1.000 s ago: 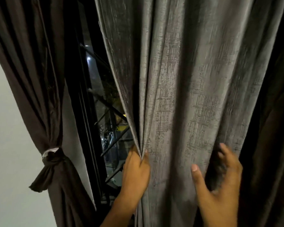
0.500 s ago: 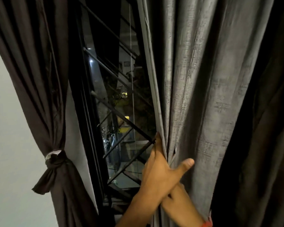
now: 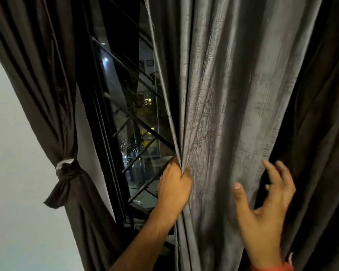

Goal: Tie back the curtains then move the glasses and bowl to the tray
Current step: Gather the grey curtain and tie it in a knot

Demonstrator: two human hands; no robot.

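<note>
Our left hand (image 3: 174, 189) is clenched on the grey curtain (image 3: 233, 106) edge at six o'clock. Our right hand (image 3: 266, 214), at four o'clock, has fingers spread, holding nothing.

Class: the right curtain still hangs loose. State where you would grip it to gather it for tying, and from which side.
Grip the right curtain at mid-height, level with the tie on the left curtain. Its folds already bunch at the window edge in the left hand, so wrap the open right hand around from the far right edge.
</note>
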